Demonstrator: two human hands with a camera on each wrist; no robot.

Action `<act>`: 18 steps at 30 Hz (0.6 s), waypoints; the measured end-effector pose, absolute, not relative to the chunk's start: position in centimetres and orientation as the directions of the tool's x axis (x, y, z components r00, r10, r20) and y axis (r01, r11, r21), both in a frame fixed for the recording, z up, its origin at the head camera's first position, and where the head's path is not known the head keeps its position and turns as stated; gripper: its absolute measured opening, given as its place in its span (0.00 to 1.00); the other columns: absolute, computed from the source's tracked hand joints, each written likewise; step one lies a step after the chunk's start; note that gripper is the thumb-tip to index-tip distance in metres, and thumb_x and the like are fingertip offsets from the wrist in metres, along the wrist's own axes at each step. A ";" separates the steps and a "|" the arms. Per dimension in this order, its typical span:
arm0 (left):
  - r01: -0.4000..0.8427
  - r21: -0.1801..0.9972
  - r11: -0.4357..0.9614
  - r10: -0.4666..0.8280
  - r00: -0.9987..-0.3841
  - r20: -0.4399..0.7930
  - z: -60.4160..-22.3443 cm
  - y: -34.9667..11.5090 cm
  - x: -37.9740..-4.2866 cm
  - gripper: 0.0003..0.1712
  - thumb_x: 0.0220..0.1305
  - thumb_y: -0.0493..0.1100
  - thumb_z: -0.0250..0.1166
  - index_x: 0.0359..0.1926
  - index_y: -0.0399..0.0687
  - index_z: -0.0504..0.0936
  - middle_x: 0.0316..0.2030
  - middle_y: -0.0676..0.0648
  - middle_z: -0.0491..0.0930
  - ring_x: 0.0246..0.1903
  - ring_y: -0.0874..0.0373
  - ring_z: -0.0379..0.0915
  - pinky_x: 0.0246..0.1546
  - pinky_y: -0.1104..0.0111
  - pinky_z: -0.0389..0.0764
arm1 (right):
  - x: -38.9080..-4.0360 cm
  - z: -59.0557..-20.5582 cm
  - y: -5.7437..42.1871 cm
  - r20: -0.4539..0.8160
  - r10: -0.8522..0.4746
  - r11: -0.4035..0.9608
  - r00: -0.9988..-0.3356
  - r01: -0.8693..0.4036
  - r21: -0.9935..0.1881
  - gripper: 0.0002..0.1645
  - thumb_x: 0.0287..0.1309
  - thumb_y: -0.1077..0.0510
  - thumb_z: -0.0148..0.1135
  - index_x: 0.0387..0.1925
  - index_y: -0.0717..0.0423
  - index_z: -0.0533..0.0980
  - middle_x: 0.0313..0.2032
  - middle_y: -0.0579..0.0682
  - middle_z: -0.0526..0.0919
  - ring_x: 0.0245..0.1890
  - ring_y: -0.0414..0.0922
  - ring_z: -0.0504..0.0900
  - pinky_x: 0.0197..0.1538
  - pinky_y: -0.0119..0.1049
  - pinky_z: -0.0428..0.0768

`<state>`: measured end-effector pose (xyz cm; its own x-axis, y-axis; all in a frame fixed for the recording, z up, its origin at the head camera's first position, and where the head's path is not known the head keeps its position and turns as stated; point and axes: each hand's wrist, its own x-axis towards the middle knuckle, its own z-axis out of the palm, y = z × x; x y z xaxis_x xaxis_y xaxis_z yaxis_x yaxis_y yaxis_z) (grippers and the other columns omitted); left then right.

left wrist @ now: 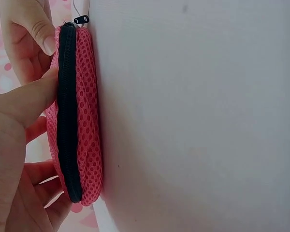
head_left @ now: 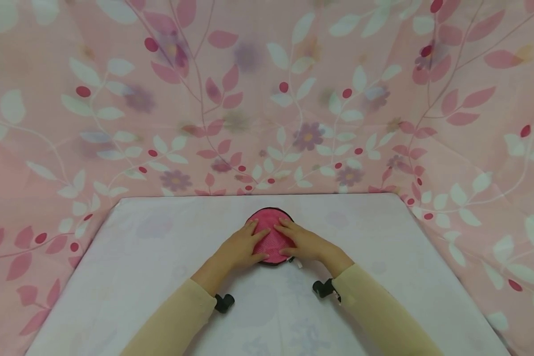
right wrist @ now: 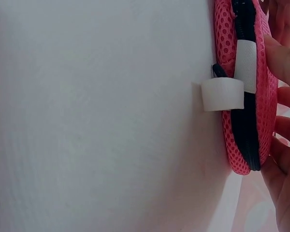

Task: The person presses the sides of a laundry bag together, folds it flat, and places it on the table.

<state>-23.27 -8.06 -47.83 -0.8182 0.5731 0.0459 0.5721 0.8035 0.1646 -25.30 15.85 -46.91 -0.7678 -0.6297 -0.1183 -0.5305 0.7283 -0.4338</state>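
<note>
A round pink mesh pouch (head_left: 273, 242) with a black zip round its side lies flat on the white-covered table. My left hand (head_left: 240, 247) rests on its left part, fingers spread over the top and the thumb near the front edge. From the right, my right hand (head_left: 309, 243) lies on it the same way. In the left wrist view the black zip (left wrist: 68, 116) runs along the pouch's closed side, with a black zip pull (left wrist: 81, 19) at one end. A white fabric tab (right wrist: 223, 94) sticks out beside the zip in the right wrist view.
The white tablecloth (head_left: 160, 257) spreads out around the pouch. Behind the table and at its sides hangs a pink curtain (head_left: 258, 109) with leaves and flowers. Small black cameras sit at the left wrist (head_left: 224, 303) and right wrist (head_left: 323, 288).
</note>
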 end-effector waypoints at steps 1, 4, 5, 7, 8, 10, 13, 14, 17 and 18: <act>0.572 0.166 0.803 0.573 -0.818 0.050 -47.9 -8.1 -23.3 0.42 0.57 0.64 0.59 0.68 0.56 0.60 0.68 0.39 0.52 0.67 0.45 0.49 0.62 0.55 0.59 | -25.3 -46.9 15.9 -0.113 -0.630 0.728 -0.769 -0.532 -0.433 0.45 0.55 0.39 0.58 0.70 0.41 0.51 0.71 0.45 0.44 0.70 0.46 0.43 0.64 0.46 0.61; 0.569 0.179 0.803 0.570 -0.820 0.053 -48.0 -8.1 -23.4 0.42 0.57 0.64 0.59 0.68 0.57 0.59 0.68 0.39 0.52 0.67 0.45 0.48 0.62 0.55 0.59 | -25.2 -46.9 15.9 -0.098 -0.623 0.728 -0.776 -0.529 -0.435 0.45 0.55 0.39 0.59 0.70 0.42 0.52 0.71 0.46 0.45 0.70 0.47 0.45 0.63 0.47 0.62; 0.568 0.185 0.802 0.569 -0.821 0.056 -47.9 -8.1 -23.4 0.42 0.57 0.64 0.59 0.68 0.56 0.59 0.68 0.39 0.51 0.67 0.45 0.48 0.62 0.54 0.59 | -25.2 -46.9 15.9 -0.094 -0.618 0.730 -0.780 -0.526 -0.435 0.45 0.54 0.39 0.59 0.70 0.42 0.52 0.71 0.45 0.46 0.70 0.47 0.45 0.63 0.47 0.62; 0.566 0.195 0.801 0.566 -0.822 0.058 -47.9 -8.1 -23.4 0.42 0.56 0.65 0.59 0.68 0.56 0.60 0.68 0.39 0.51 0.67 0.45 0.47 0.62 0.54 0.59 | -25.1 -46.9 16.0 -0.088 -0.609 0.736 -0.788 -0.521 -0.432 0.45 0.54 0.39 0.60 0.70 0.41 0.53 0.71 0.45 0.46 0.70 0.46 0.46 0.63 0.47 0.62; 0.562 0.199 0.803 0.563 -0.825 0.055 -47.8 -8.1 -23.4 0.42 0.56 0.65 0.59 0.68 0.57 0.59 0.69 0.39 0.51 0.67 0.45 0.47 0.62 0.54 0.59 | -25.1 -46.8 16.0 -0.087 -0.604 0.740 -0.792 -0.517 -0.430 0.45 0.54 0.39 0.60 0.70 0.40 0.53 0.71 0.45 0.46 0.70 0.46 0.46 0.63 0.47 0.62; 0.553 0.210 0.806 0.556 -0.830 0.049 -47.8 -8.1 -23.3 0.42 0.57 0.65 0.58 0.69 0.57 0.59 0.69 0.39 0.50 0.68 0.45 0.46 0.62 0.54 0.59 | -25.0 -46.7 16.0 -0.083 -0.596 0.747 -0.799 -0.513 -0.424 0.44 0.54 0.39 0.60 0.69 0.40 0.54 0.71 0.45 0.47 0.70 0.46 0.47 0.63 0.46 0.63; 0.541 0.225 0.810 0.543 -0.838 0.059 -47.7 -8.2 -23.3 0.41 0.58 0.64 0.58 0.69 0.58 0.59 0.69 0.40 0.49 0.68 0.46 0.45 0.62 0.54 0.58 | -24.8 -46.4 16.2 -0.074 -0.585 0.756 -0.808 -0.510 -0.411 0.43 0.54 0.40 0.60 0.69 0.41 0.55 0.71 0.46 0.49 0.69 0.45 0.49 0.62 0.46 0.64; 0.541 0.226 0.810 0.540 -0.839 0.069 -47.7 -8.2 -23.2 0.40 0.58 0.64 0.58 0.68 0.58 0.59 0.69 0.40 0.50 0.68 0.46 0.45 0.63 0.54 0.58 | -24.7 -46.3 16.2 -0.069 -0.582 0.756 -0.810 -0.509 -0.411 0.43 0.54 0.40 0.60 0.69 0.41 0.56 0.70 0.46 0.49 0.69 0.46 0.49 0.62 0.46 0.64; 0.551 0.223 0.804 0.540 -0.834 0.115 -47.6 -8.6 -23.1 0.39 0.58 0.63 0.58 0.68 0.57 0.61 0.69 0.41 0.52 0.68 0.46 0.46 0.63 0.54 0.58 | -24.4 -45.9 16.6 -0.052 -0.570 0.760 -0.820 -0.501 -0.414 0.42 0.54 0.39 0.60 0.68 0.41 0.57 0.70 0.47 0.51 0.69 0.46 0.51 0.62 0.47 0.63; 0.557 0.220 0.801 0.542 -0.830 0.131 -47.5 -8.9 -23.1 0.39 0.58 0.63 0.58 0.68 0.57 0.61 0.68 0.40 0.52 0.68 0.46 0.47 0.63 0.54 0.58 | -24.3 -45.8 16.9 -0.045 -0.564 0.760 -0.824 -0.498 -0.418 0.42 0.54 0.38 0.59 0.68 0.41 0.58 0.70 0.46 0.51 0.69 0.46 0.50 0.63 0.48 0.63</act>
